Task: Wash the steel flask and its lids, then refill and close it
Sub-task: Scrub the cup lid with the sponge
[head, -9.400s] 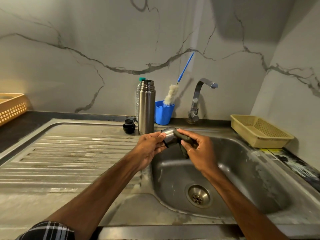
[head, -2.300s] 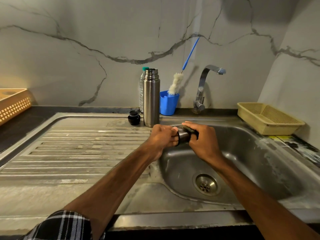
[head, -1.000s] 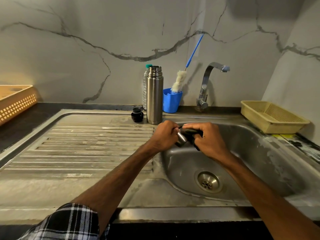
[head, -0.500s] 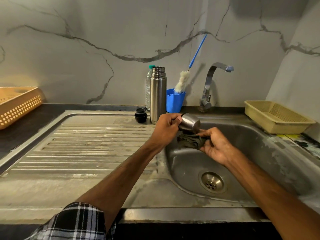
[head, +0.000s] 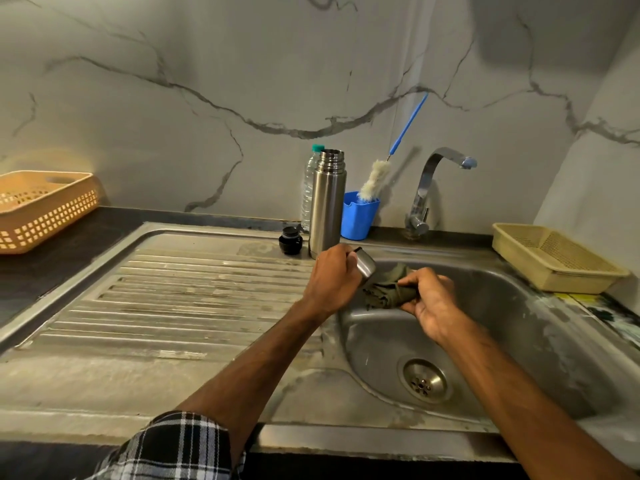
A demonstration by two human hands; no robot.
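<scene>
**Head view: steel cup lid and cloth held over the sink**

Head view, looking down over both forearms. The left hand [head: 330,278] has its fingers curled round the small round steel cup lid [head: 366,265], holding it tilted above the left rim of the stainless steel sink basin [head: 519,323]. The right hand [head: 433,299] pinches a bunched dark olive cloth [head: 388,289] between thumb and fingers, just below and to the right of the lid. Whether cloth and lid touch cannot be told.

The tall cylindrical steel flask [head: 326,206] stands upright and uncapped at the back of the ribbed steel draining surface [head: 190,296], just behind the left hand. The small black stopper lid [head: 290,240] sits just beside its base on the left. A clear plastic bottle with a teal cap [head: 308,188] stands behind the flask. To the flask's right, a blue plastic cup [head: 358,216] holds a white-headed bottle brush with a blue handle [head: 372,178], which leans toward the marbled wall. The curved chrome tap [head: 426,192] rises behind the basin, and the round drain [head: 424,381] shows at the basin's bottom.

A pale yellow mesh tray [head: 554,261] rests at the right, and an orange perforated basket [head: 45,209] at the far left on the dark surface. A plaid sleeve [head: 173,448] shows on the left arm.
</scene>
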